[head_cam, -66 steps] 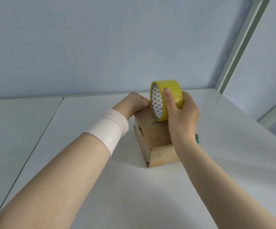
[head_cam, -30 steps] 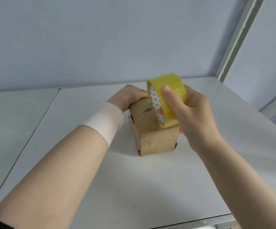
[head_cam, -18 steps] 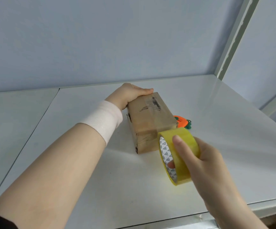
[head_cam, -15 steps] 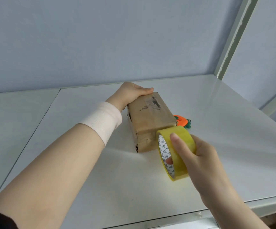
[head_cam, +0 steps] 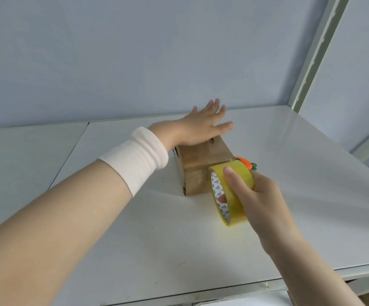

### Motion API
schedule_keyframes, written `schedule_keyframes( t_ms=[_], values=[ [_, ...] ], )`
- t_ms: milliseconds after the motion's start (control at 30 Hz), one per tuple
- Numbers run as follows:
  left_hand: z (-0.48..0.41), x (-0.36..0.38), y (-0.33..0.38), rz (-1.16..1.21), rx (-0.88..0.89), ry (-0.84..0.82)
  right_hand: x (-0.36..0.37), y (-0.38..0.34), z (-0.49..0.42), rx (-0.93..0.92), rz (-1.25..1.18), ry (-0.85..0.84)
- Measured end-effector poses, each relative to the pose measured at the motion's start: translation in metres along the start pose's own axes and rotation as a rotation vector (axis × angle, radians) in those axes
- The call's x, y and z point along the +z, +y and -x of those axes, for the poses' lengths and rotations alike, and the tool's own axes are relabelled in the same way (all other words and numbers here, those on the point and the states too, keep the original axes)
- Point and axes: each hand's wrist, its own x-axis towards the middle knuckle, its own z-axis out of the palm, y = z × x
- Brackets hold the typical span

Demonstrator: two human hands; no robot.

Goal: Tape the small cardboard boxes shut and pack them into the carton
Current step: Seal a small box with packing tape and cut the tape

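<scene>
With the small cardboard box (head_cam: 197, 173) standing on the white surface (head_cam: 157, 239), the left hand (head_cam: 201, 129), flat with fingers spread, should press its far top firmly while the right hand (head_cam: 258, 197), curled round the tape roll (head_cam: 243, 176) at the near face, pulls the strip taut and straight.

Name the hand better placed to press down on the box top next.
Probably left. The left hand is free, fingers straight, over the box top's far end; the right hand grips the tape roll at the box's near face.
</scene>
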Motion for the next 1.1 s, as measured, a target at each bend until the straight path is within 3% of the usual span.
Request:
schedule_keyframes(
  t_ms=[100, 233, 367, 467, 600, 733, 800, 967, 1100],
  values=[
    [-0.003, 0.008, -0.001, -0.098, 0.01, -0.032, 0.004, -0.001, -0.006, -0.011, 0.018, -0.004],
    [-0.006, 0.002, 0.0, 0.026, -0.031, 0.032, 0.006, 0.002, -0.013, -0.015, -0.008, -0.012],
    [-0.012, 0.007, 0.007, -0.135, -0.059, -0.019, 0.008, 0.005, -0.017, -0.018, -0.013, 0.006],
    [-0.012, 0.002, 0.019, -0.088, -0.03, 0.043, 0.008, 0.004, -0.02, -0.023, -0.028, -0.016],
    [-0.012, 0.011, 0.02, -0.14, 0.008, -0.044, 0.008, 0.004, -0.023, -0.018, -0.021, -0.028],
    [-0.016, 0.001, 0.018, -0.128, 0.012, 0.036, 0.007, 0.003, -0.028, -0.024, -0.019, -0.036],
    [-0.016, 0.009, 0.017, -0.141, 0.048, -0.007, 0.007, 0.003, -0.031, -0.019, -0.015, -0.032],
    [-0.015, 0.01, 0.004, -0.003, 0.046, 0.056, 0.008, 0.002, -0.04, -0.022, -0.002, -0.033],
    [-0.021, 0.014, -0.009, -0.067, 0.039, 0.045, 0.01, 0.0, -0.056, -0.026, 0.042, -0.045]
  ],
)
